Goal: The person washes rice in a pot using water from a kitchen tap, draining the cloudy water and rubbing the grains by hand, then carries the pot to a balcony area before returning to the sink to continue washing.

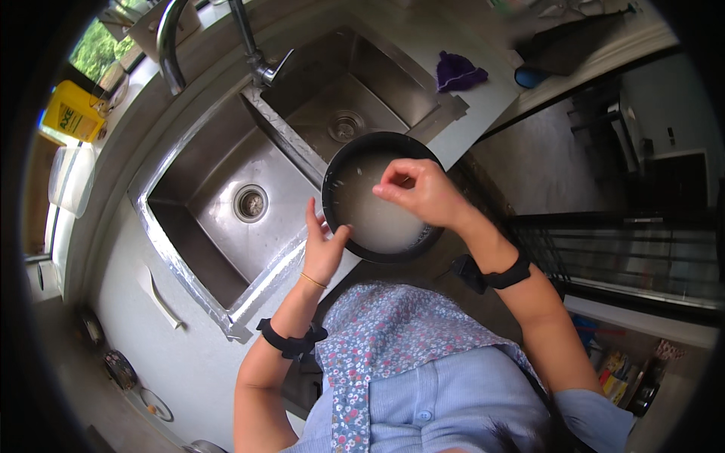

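A dark round pot (331, 195) is at the front edge of the double sink, tilted a little. In it is cloudy water (376, 223), with white grains like rice on its inner wall. My left hand (325, 247) grips the pot's near left rim, thumb over the edge. Above the water, my right hand (419, 192) is curled with its thumb and fingertips together; whether anything small is between them cannot be seen.
Steel basins (226, 170) lie left of and behind the pot, below a faucet (257, 62). A purple cloth (459, 72) lies on the back right counter, a white spoon-like utensil (156, 297) on the left counter. A yellow AXE bottle (73, 110) stands by the window.
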The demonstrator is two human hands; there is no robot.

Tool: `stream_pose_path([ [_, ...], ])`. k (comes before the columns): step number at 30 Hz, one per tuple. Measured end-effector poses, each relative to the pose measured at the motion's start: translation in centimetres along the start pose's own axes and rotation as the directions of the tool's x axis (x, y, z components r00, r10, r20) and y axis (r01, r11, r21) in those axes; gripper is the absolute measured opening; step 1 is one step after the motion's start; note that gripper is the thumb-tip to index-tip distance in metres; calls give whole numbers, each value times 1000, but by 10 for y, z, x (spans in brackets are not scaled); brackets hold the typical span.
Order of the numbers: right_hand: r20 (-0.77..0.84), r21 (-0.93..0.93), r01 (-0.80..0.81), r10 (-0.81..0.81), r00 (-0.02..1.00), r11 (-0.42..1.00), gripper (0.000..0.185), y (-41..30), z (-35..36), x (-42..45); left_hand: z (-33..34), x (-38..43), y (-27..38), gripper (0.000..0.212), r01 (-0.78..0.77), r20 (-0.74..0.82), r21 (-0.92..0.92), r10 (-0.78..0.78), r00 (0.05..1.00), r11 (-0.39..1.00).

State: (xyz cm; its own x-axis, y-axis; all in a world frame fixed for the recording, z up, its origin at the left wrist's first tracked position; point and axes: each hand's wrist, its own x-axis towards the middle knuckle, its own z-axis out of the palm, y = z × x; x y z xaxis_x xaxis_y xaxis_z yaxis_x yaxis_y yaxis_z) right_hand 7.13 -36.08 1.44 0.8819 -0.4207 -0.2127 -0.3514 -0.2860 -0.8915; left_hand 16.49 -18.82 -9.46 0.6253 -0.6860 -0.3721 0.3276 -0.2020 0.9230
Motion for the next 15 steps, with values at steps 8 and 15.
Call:
stream_pose_path([
  [8,-390,-646,162,-505,770,746,24,44,-23,-27,-6,11,23,35,-287,-64,457,353,934,842],
  [15,-434,-135,-173,98,895,976,29,130,-28,-40,20,19,41,13,-202,-49,312,228,972,928],
])
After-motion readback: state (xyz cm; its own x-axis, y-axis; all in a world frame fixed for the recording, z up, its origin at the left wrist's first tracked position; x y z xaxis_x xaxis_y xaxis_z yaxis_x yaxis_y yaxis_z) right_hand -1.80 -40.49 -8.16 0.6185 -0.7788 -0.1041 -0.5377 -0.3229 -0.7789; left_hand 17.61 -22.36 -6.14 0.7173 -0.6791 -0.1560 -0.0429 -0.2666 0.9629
